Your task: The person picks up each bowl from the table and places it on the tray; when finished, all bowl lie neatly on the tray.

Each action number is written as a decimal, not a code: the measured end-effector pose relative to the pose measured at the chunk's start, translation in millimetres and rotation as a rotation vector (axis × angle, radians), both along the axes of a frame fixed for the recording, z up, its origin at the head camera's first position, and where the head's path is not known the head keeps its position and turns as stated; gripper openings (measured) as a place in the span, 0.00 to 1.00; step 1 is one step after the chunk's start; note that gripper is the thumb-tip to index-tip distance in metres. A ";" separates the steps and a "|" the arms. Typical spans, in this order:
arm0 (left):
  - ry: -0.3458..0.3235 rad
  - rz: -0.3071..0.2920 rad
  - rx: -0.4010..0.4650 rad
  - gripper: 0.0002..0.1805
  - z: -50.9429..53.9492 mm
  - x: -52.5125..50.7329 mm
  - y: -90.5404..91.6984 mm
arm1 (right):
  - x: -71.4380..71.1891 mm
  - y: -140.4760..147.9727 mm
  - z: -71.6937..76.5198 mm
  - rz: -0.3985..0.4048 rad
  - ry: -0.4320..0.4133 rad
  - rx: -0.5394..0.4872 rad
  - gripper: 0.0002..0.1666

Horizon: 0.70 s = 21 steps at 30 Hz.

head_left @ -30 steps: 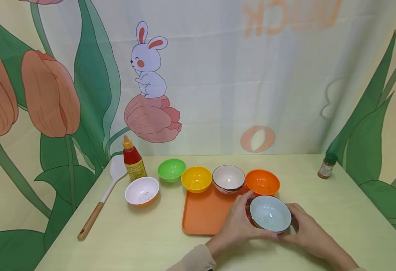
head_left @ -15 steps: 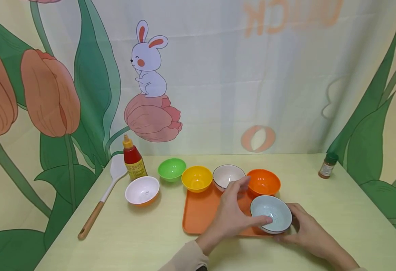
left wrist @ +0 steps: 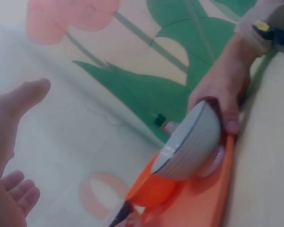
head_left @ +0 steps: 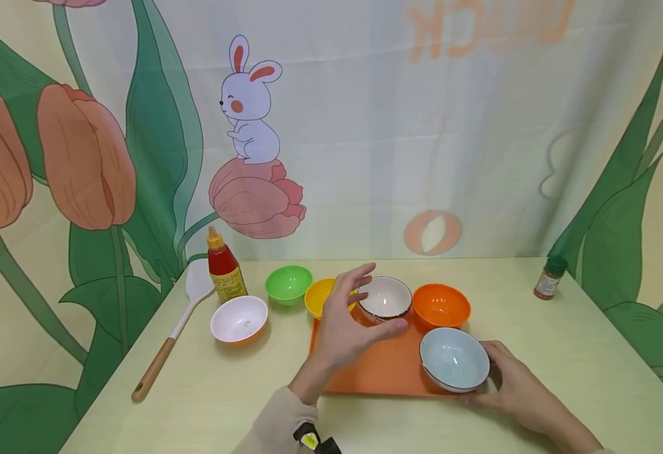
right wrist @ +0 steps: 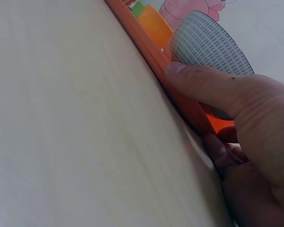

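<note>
My left hand (head_left: pixel 339 331) is raised over the left part of the orange tray (head_left: pixel 379 375), fingers spread and thumb stretched out, holding nothing. A light blue bowl with a dark rim (head_left: pixel 454 359) sits on the tray's near right corner. At that corner my right hand (head_left: pixel 515 388) grips the tray, its thumb along the front edge and its fingers round the right side, close against the bowl. In the right wrist view the thumb (right wrist: pixel 203 82) lies on the tray's rim in front of the bowl's patterned wall (right wrist: pixel 210 45).
Along the tray's back stand a yellow bowl (head_left: pixel 316 296), partly hidden by my left hand, a white bowl (head_left: pixel 387 297) and an orange bowl (head_left: pixel 441 307). Farther left are green (head_left: pixel 289 285) and white-orange bowls (head_left: pixel 239 318), a sauce bottle (head_left: pixel 226 271) and a spatula (head_left: pixel 163 353). A spice jar (head_left: pixel 549 279) stands far right.
My left hand has let go of the light blue bowl's side and moved left and upward, its fingers spreading. The right hand and the bowl have stayed where they were.
</note>
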State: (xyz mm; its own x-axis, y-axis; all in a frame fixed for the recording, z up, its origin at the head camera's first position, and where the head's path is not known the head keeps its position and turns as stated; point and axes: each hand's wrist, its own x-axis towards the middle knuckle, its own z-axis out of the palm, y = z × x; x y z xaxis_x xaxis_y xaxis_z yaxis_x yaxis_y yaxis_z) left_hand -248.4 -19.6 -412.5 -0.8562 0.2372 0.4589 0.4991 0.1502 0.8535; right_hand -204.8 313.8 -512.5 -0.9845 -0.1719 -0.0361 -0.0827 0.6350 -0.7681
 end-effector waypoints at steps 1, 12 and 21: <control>0.006 0.009 0.006 0.52 1.7 -2.2 -5.0 | 0.1 -0.1 0.1 -0.001 0.000 0.002 0.66; 0.105 0.091 0.032 0.55 12.4 -22.2 -57.7 | 1.3 -0.6 0.5 -0.001 0.017 0.007 0.66; 0.127 0.218 0.019 0.55 16.8 -34.4 -105.3 | 0.5 -1.7 1.3 -0.004 -0.004 0.016 0.67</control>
